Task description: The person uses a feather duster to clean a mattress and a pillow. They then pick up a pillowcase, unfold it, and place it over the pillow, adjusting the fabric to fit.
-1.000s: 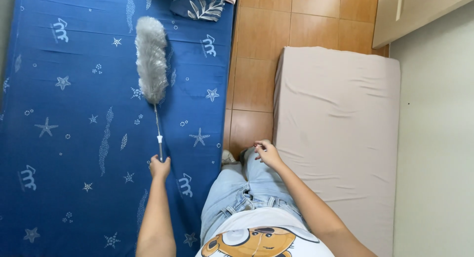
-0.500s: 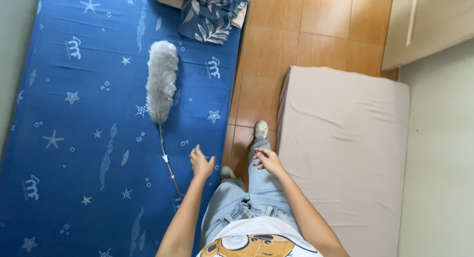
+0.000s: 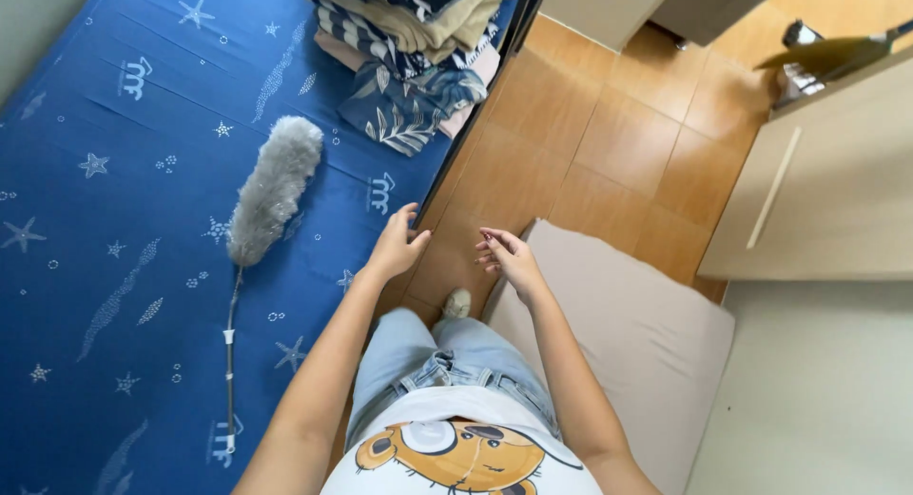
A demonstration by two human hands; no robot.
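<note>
From the head camera I looked straight down. My left hand (image 3: 395, 248) was open, fingers spread, holding nothing. It hung over the right edge of the bed with the dark blue sheet covered in white stars (image 3: 114, 219). My right hand (image 3: 509, 259) was open too, fingers softly curled and empty, just above the near corner of the plain beige cushion pad (image 3: 628, 333) on the floor.

The fluffy grey duster with a thin white stick handle (image 3: 271, 186) lay flat on the sheet, to the left of my left hand and apart from it. Its fluffy head pointed to the far end of the bed, and its stick ran back along the sheet towards the near edge.

A pile of folded cloths in blue leaf print and tan (image 3: 418, 48) sat at the far right corner of the bed.

To pick up the duster well, I think the left hand should go for the thin stick, not the fluff, and close firmly round it.
</note>
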